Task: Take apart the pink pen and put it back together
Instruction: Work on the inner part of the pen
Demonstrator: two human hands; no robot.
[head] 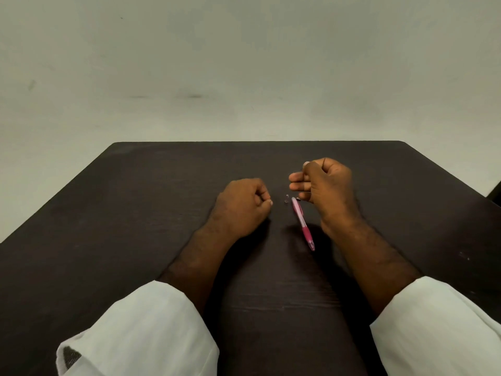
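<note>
The pink pen [302, 222] lies on the dark table [135, 213], its darker pink grip end toward me and its pale end pointing away. A tiny clear piece [286, 198] lies just left of the pen's far end, and a small dark speck [298, 198] sits just to its right. My right hand [325, 191] hovers over the pen's far end, its fingers loosely bent and pointing left, with nothing visible in them. My left hand [244, 206] rests on the table left of the pen, curled into a fist, thumb against forefinger. Nothing shows in its grip.
The table's far edge [257, 142] meets a plain pale wall. White sleeves [141, 329] cover both forearms near the bottom of the view. A dark object shows at the right border [496, 195].
</note>
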